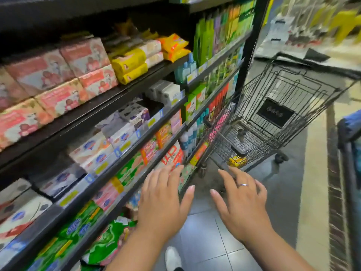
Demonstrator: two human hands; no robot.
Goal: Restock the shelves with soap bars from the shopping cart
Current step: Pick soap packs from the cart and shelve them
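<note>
My left hand (162, 200): lower centre, fingers straight and spread, holding nothing, just beside the shelf fronts.
My right hand (242, 200): alongside, spread flat, empty, with a ring (242, 185) on one finger.
Soap bars (93, 151): boxed, stacked on the shelves (109, 98), centre left.
Shopping cart (252, 94): wire, right of centre, beyond my hands.

Bare tiled floor (205, 231) runs open between the shelves (125, 92) and a blue-topped dark frame (349, 132) at the right edge. Ahead, the wire shopping cart (273, 114) blocks that lane, parked close against the shelves' black end post (249, 55); its basket is open at the top. Soap boxes (93, 151) fill the shelf rows to their front edges, save one dark gap (156, 108) on the middle shelf beside grey boxes (168, 91).
</note>
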